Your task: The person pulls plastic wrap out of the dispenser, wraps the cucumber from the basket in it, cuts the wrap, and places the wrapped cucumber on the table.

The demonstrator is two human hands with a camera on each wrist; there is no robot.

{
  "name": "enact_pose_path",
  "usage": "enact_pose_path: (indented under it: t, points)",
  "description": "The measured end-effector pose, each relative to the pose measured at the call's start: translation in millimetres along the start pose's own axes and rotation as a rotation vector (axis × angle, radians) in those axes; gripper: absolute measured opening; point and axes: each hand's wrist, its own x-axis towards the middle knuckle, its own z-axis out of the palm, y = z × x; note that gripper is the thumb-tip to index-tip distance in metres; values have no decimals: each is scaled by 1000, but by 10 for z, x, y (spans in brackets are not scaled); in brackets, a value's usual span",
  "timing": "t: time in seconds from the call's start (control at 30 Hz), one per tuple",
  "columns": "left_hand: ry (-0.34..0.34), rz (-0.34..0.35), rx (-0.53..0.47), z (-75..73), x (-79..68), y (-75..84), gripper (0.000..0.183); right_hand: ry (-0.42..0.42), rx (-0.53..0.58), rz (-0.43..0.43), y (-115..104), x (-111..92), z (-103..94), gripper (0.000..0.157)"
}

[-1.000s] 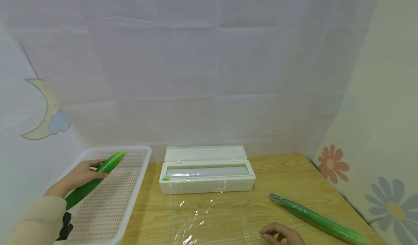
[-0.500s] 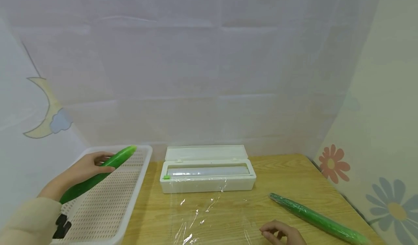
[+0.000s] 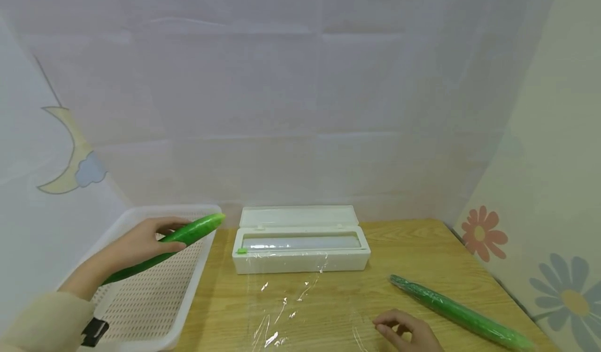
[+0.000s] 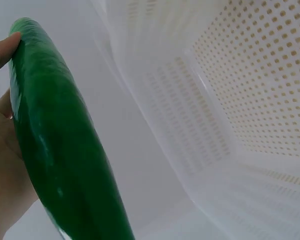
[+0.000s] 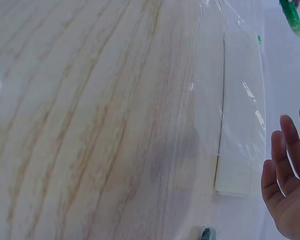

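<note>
My left hand [image 3: 143,245] grips a bare green cucumber [image 3: 199,229] round its middle, above the white perforated basket [image 3: 189,301]. In the left wrist view the cucumber [image 4: 65,135] slants across, fingers at its left side and the basket at right. My right hand [image 3: 407,329] is at the table's front, beside a clear sheet of cling film [image 3: 288,313]; its fingers are loosely bent and hold nothing. The film runs forward from a white cling film dispenser [image 3: 302,263] with its lid up. Right of that hand lies a second cucumber [image 3: 462,313] in shiny clear film.
A green slider [image 3: 241,251] sits at the dispenser's left end. The wooden table [image 3: 413,247] ends at a pale cloth backdrop [image 3: 281,107] behind, and patterned cloth walls stand on both sides. A black strap [image 3: 95,332] shows at my left wrist.
My left hand has carried the cucumber to the right over the basket, its tip now at the basket's right rim and lying flatter. The right hand has barely moved.
</note>
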Motion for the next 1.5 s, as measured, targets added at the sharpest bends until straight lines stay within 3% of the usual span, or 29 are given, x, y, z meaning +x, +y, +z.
enact_pose_path:
  t: [0.07, 0.3, 0.57, 0.87, 1.3, 1.5]
  points:
    - [-7, 12, -8, 32, -21, 53, 52, 2, 0, -11, 6, -1, 25, 33]
    - [-28, -33, -18, 151, -75, 279, 53, 52, -66, -166, 14, 63, 111, 26]
    - [-67, 87, -60, 385, -51, 638, 45, 59, -48, -150, -46, 106, 111, 26]
    - [-89, 135, -62, 704, -27, 1038, 44, 81, -71, -174, -77, 140, 107, 23]
    - [-79, 275, 21, 1308, 109, 1183, 45, 116, -82, -54, -100, 134, 38, 27]
    - [-148, 307, 24, 1660, 264, 1225, 45, 170, -87, -94, -115, 110, 7, 19]
